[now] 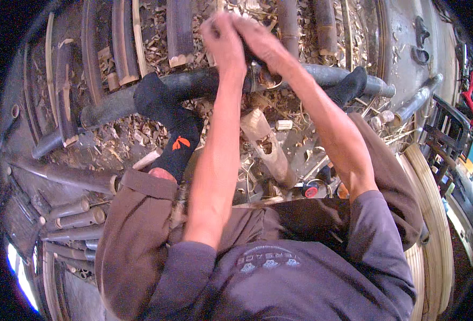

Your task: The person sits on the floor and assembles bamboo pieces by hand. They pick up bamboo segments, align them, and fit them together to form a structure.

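My left hand [224, 45] and my right hand [259, 43] are close together at the top of the head view, arms stretched forward. Motion smears the fingers of both, so their grip and anything inside it cannot be made out. Just below them is the open end of a dark bamboo piece [270, 80], partly hidden by my right wrist. It lies over a thick grey pole [193, 83] that runs crosswise. My feet, in black socks [156, 96], rest against this pole on either side.
Several split bamboo lengths [180, 32] lie beyond the pole among wood shavings [241, 8]. A notched bamboo section [271, 150] lies between my legs. Bamboo tubes [81, 218] are stacked at left. Pale strips [431, 214] curve at right, near a dark plastic frame [450, 120].
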A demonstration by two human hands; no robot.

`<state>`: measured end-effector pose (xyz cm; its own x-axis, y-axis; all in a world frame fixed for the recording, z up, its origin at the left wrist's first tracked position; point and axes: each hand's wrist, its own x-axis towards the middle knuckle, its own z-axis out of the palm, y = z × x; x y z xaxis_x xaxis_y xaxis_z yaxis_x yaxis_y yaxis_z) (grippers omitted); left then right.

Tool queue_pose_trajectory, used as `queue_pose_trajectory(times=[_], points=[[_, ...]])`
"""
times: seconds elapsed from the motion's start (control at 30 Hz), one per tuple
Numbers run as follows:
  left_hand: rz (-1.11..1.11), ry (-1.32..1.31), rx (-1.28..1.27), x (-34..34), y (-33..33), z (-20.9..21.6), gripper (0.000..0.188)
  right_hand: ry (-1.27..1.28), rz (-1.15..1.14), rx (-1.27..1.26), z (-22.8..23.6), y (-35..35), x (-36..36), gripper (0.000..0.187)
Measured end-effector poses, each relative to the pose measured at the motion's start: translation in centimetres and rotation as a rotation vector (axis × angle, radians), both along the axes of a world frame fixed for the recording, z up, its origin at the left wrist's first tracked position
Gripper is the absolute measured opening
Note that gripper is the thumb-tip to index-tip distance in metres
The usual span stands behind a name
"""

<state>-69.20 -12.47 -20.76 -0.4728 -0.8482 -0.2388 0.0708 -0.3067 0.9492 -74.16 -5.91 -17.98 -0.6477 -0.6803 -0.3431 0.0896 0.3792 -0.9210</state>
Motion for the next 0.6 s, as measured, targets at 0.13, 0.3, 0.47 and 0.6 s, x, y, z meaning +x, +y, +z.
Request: queue_pose_trajectory(times=[0.13, 0.3, 0.47, 0.6], points=[[-0.397, 0.089, 0.307, -5.5, 0.7, -4.9, 0.028, 0.123, -0.491, 0.100, 2.1, 0.7, 0.1, 0.059], [-1.316, 0.388, -0.306, -9.1, 6.8, -0.9, 0.032, 0.449, -1.243, -0.074, -1.1, 6.0, 1.7, 0.048], [-1.476, 0.087, -0.422, -5.4, 10.7, 2.1, 0.054, 0.202, -1.278, -0.198, -2.4, 10.5, 5.6, 0.046], [-0.885, 0.029, -0.347, -2.6, 3.6, 9.4, 0.060, 0.158, -1.054, -0.139, 1.2, 11.0, 3.5, 0.049]])
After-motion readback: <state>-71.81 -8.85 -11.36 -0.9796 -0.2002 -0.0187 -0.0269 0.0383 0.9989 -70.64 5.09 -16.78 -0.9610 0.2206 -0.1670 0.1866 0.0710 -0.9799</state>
